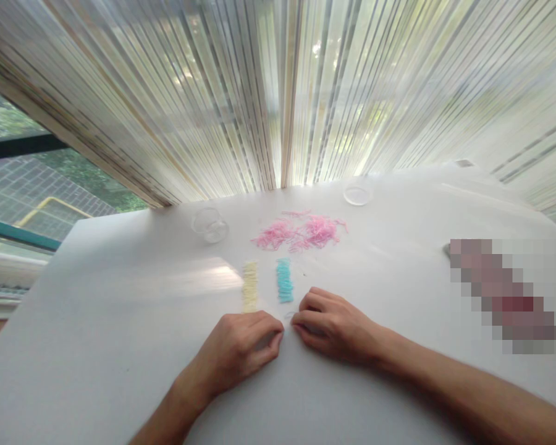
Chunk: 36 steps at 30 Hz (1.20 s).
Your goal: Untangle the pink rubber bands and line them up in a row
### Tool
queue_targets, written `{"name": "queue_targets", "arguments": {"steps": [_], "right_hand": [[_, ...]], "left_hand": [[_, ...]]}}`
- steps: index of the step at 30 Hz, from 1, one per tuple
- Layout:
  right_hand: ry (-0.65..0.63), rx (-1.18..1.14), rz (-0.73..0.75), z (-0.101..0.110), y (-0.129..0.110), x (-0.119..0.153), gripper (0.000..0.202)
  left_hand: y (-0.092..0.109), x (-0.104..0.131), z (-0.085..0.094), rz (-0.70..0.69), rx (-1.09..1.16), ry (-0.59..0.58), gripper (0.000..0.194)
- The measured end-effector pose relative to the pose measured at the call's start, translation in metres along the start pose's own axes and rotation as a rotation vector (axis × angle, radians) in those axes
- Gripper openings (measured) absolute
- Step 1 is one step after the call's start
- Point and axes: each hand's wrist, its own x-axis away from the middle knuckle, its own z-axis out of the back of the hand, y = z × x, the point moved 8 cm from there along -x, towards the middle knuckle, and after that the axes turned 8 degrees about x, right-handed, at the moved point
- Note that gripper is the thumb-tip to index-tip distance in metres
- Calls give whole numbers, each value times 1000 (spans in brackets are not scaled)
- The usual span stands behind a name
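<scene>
My left hand (pixel 248 343) is closed in a pinch just below the pale yellow row of short strips (pixel 249 285). Facing it across a narrow gap, my right hand (pixel 331 324) also has its fingertips pressed together. Something thin and pale (pixel 289 315) shows by the right fingertips, too small to name. What either pinch holds is hidden. Beyond the hands, a blue row of short strips (pixel 284 280) lies right of the yellow one. Farther back, loose pink strands (pixel 322 230) are spread in two heaps.
The white table (pixel 97 334) reaches back to striped curtains (pixel 213 93). A clear round container (pixel 208 225) stands at the back left, and a clear round lid (pixel 357 196) lies at the back right. A pixelated object (pixel 505 296) is on the right.
</scene>
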Motion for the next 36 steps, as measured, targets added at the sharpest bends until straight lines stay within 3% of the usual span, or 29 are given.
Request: {"name": "queue_targets", "arguments": {"steps": [4,15,24,36], "right_hand": [[15,-13,-28,-2,5,1,14],[15,-15,-26,0,6,3,34],[23,28,-61,0,8,3,20],[-21,46,-62,-3,6,3,28]], "left_hand": [[5,2,-4,-66,22,9,15],[2,0,2,-90,-79,98,14],[4,1,7,-69,-155,149,13],[4,-2,2,-82,-114,103,15]]}}
